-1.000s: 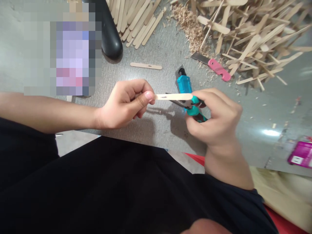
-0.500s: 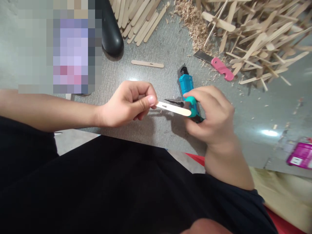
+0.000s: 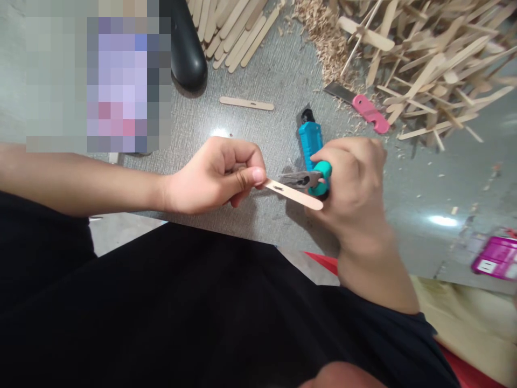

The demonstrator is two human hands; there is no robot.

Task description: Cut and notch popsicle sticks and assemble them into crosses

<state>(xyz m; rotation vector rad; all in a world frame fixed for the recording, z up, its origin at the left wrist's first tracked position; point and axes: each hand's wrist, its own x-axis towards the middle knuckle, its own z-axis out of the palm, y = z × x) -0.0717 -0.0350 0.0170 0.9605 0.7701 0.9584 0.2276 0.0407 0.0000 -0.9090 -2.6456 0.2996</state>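
My left hand point(image 3: 214, 175) pinches one end of a flat wooden stick point(image 3: 294, 194) that has a small dark slot near the held end. The stick points right and slightly down. My right hand point(image 3: 355, 188) is closed around the teal handles of small pliers point(image 3: 305, 179), whose metal jaws lie just above the stick and point left toward my left thumb. A teal utility knife point(image 3: 310, 137) lies on the grey floor just beyond the pliers.
A big heap of wooden sticks point(image 3: 428, 59) with shavings fills the far right, a neater pile of sticks point(image 3: 234, 29) lies at top centre. A single stick point(image 3: 246, 103), a pink-handled blade point(image 3: 365, 110), a black rounded object point(image 3: 183, 48) and a magenta box point(image 3: 495, 258) lie around.
The stick's free end has tipped downward from level. My right hand turned so the pliers' jaws now lie above the stick instead of behind it. The view shifted slightly.
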